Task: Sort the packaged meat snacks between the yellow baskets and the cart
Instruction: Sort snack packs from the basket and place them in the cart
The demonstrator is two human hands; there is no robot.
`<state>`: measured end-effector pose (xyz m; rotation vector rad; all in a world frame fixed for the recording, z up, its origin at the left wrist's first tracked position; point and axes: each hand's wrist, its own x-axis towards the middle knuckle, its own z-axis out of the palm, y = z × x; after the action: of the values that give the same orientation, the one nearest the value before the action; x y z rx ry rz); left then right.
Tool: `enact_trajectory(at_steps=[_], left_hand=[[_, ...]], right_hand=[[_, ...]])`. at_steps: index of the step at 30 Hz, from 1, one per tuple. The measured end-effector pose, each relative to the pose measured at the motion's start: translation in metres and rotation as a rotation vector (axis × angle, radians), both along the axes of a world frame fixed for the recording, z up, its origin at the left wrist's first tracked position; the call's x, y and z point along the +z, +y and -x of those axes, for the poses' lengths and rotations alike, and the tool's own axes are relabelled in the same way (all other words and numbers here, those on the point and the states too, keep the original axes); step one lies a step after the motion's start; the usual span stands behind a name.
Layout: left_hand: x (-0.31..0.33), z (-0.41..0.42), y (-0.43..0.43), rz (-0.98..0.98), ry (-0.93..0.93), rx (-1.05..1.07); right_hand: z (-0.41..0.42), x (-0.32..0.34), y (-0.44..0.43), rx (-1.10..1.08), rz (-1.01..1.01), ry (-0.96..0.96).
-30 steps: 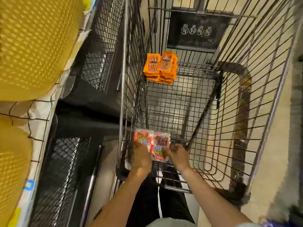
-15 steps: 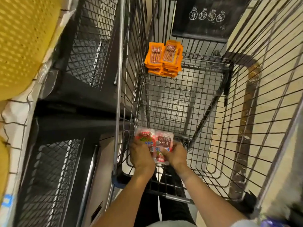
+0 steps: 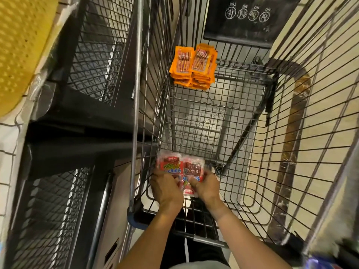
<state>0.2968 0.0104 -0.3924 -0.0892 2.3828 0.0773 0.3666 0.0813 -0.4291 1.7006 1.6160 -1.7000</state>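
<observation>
pale floor shows through the wire cart (image 3: pixel 137 94), with a yellow basket (image 3: pixel 21 45) up on the left. left grip (image 3: pixel 167 189) and right grip (image 3: pixel 206 188) both clutch a bundle of red packs (image 3: pixel 180 167) low in the near corner, probably squaring them into a pile, kept apart from the orange packs (image 3: pixel 194 66) stacked at the far end.

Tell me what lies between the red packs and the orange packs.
Between the red packs and orange packs lies only bare cart floor, in the head view.
</observation>
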Motion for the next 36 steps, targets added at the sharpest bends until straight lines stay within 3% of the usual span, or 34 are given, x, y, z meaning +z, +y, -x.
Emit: enact_trajectory(at_steps=[13, 19, 23, 30, 33, 36], left_hand=[[-0.002, 0.003, -0.001, -0.045, -0.016, 0.038], [-0.004, 0.009, -0.004, -0.086, -0.028, 0.121], [0.001, 0.003, -0.001, -0.036, 0.038, -0.006], [0.002, 0.003, -0.001, 0.002, 0.05, -0.034], [0.001, 0.003, -0.003, -0.033, 0.038, -0.001], [-0.001, 0.004, -0.003, -0.068, 0.036, 0.04]], right_hand=[[-0.002, 0.01, -0.004, -0.058, 0.012, 0.042], [0.002, 0.019, -0.006, 0.07, -0.156, -0.03], [0.005, 0.03, -0.013, 0.176, -0.318, -0.12], [0.008, 0.036, -0.017, 0.279, -0.44, -0.285], [0.009, 0.029, -0.018, 0.255, -0.418, -0.208], [0.007, 0.022, -0.014, 0.102, -0.243, -0.034]])
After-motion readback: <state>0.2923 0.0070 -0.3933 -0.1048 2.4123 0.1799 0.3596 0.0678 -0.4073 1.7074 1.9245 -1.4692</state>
